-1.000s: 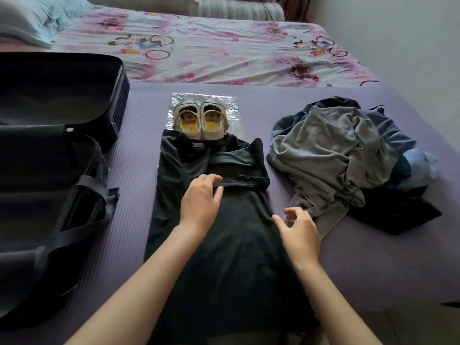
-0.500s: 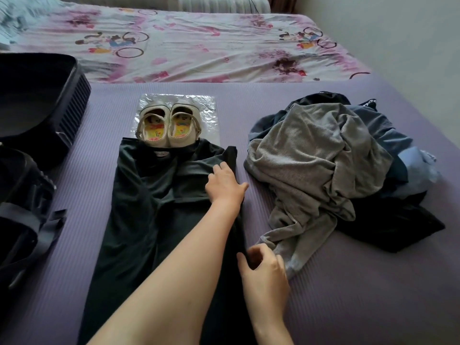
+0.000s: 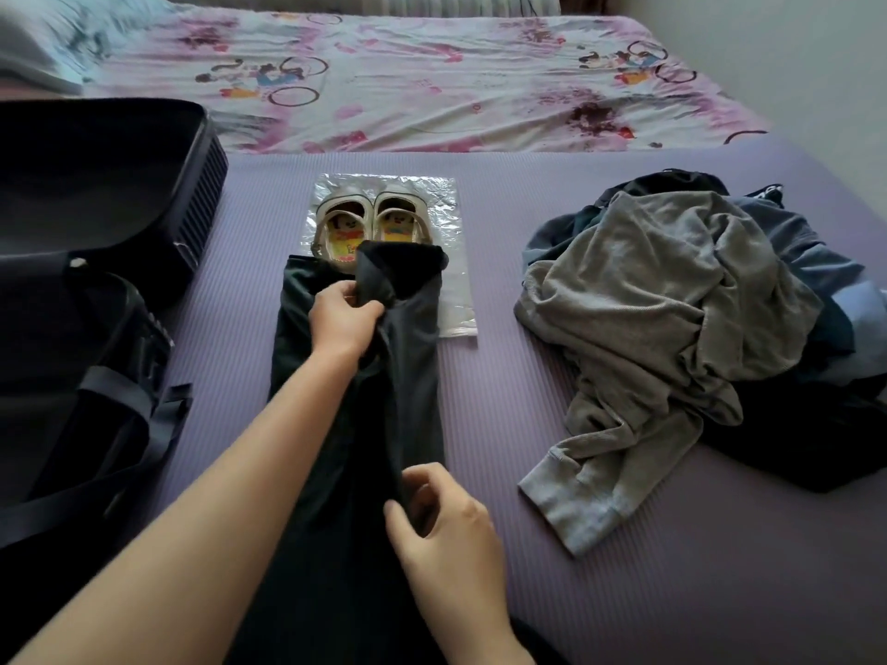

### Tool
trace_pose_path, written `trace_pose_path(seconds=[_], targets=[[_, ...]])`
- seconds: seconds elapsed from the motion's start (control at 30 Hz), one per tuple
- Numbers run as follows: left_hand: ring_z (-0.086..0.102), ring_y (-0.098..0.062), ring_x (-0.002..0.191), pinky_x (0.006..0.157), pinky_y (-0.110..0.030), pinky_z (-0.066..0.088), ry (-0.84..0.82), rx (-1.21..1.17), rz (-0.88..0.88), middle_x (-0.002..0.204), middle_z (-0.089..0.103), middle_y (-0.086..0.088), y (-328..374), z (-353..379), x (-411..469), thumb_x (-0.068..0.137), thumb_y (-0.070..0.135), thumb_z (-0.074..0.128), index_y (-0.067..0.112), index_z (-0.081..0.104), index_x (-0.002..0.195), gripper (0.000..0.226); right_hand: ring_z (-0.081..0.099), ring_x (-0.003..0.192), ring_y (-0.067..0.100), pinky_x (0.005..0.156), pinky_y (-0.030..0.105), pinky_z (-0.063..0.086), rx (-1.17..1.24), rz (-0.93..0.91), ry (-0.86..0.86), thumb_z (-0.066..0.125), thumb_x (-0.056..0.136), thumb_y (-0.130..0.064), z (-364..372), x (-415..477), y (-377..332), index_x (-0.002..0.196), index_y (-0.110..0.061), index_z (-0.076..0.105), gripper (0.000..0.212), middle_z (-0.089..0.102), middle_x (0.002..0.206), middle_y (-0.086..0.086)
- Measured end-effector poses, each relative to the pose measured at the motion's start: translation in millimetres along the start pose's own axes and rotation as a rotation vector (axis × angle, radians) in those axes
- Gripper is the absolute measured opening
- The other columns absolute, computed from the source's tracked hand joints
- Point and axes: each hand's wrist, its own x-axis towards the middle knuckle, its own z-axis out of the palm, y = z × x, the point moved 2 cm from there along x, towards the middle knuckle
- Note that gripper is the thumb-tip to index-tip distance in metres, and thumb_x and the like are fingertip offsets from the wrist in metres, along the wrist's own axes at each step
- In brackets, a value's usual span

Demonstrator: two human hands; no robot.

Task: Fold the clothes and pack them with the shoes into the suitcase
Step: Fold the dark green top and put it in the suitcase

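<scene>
Left hand and right hand are both pinching the long edge of the dark shirt on the purple mat, so I'd carry it across evenly, keeping the fold straight.

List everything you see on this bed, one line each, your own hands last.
dark garment: one, dark green-black, laid lengthwise at the mat's centre
shoes: two, whitish with yellow printed insoles, side by side on the plastic sheet beyond the garment
plastic sheet: one, clear and shiny, under the shoes
suitcase: one, black, open, at the left
clothes pile: one heap, grey top over blue and dark pieces, at the right
mat: one, purple, under everything
bed sheet: one, pink floral with cartoon prints, at the far side
pillow: one, pale blue, far left corner
left hand: grips the garment's upper fold
right hand: fingers pinch the garment's lower fold
</scene>
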Motion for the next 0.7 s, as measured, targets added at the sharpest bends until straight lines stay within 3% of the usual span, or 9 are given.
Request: trace_pose_path(seconds=[0.17, 0.27, 0.43, 0.53, 0.63, 0.7], targets=[[0.061, -0.024, 0.103, 0.08, -0.023, 0.04, 0.072, 0.161, -0.01, 0.11, 0.067, -0.012, -42, -41, 2, 0.085, 0.007, 0.061, 0.005, 0.062, 0.115, 0.03, 0.054, 0.11, 0.01, 0.09, 0.025, 0.039, -0.139, -0.116, -0.285, 0.05, 0.092, -0.04, 37, -13, -23, 0.134, -0.038, 0.04, 0.043, 0.049, 0.121, -0.016], [0.058, -0.025, 0.108, 0.083, -0.023, 0.038, 0.093, 0.21, 0.061, 0.116, 0.064, -0.012, -50, -42, 0, 0.089, 0.007, 0.057, 0.007, 0.054, 0.126, 0.037, 0.054, 0.111, 0.01, 0.093, 0.027, 0.04, -0.165, -0.147, -0.295, 0.047, 0.094, -0.038, 44, -18, -20, 0.139, -0.037, 0.035, 0.046, 0.047, 0.128, -0.016], [0.057, -0.021, 0.107, 0.085, -0.022, 0.04, 0.153, 0.182, 0.138, 0.119, 0.057, -0.01, -47, -49, -3, 0.09, 0.009, 0.057, 0.009, 0.051, 0.127, 0.037, 0.057, 0.105, 0.003, 0.094, 0.022, 0.044, -0.09, -0.152, -0.289, 0.051, 0.094, -0.036, 35, -22, -9, 0.135, -0.042, 0.041, 0.043, 0.054, 0.125, -0.022], [0.058, -0.018, 0.102, 0.087, -0.023, 0.043, 0.158, 0.139, 0.169, 0.114, 0.06, -0.007, -51, -63, -20, 0.089, 0.01, 0.058, 0.009, 0.056, 0.121, 0.032, 0.058, 0.096, -0.002, 0.085, 0.015, 0.045, -0.053, -0.113, -0.228, 0.057, 0.09, -0.036, 21, -29, 6, 0.126, -0.043, 0.051, 0.037, 0.059, 0.111, -0.026], [0.063, -0.014, 0.093, 0.085, -0.031, 0.051, 0.091, -0.023, 0.109, 0.1, 0.066, 0.0, -68, -80, -59, 0.09, 0.011, 0.059, 0.016, 0.061, 0.112, 0.023, 0.053, 0.093, -0.005, 0.073, 0.007, 0.04, -0.165, -0.101, -0.187, 0.053, 0.077, -0.06, 8, -43, 29, 0.115, -0.044, 0.054, 0.041, 0.055, 0.107, -0.027], [0.066, -0.017, 0.085, 0.076, -0.035, 0.056, 0.024, -0.125, 0.049, 0.091, 0.068, 0.0, -84, -86, -95, 0.09, 0.008, 0.058, 0.02, 0.063, 0.1, 0.017, 0.047, 0.089, -0.005, 0.059, 0.002, 0.034, -0.371, -0.118, -0.138, 0.042, 0.065, -0.071, 9, -55, 44, 0.104, -0.044, 0.056, 0.049, 0.055, 0.089, -0.023]])
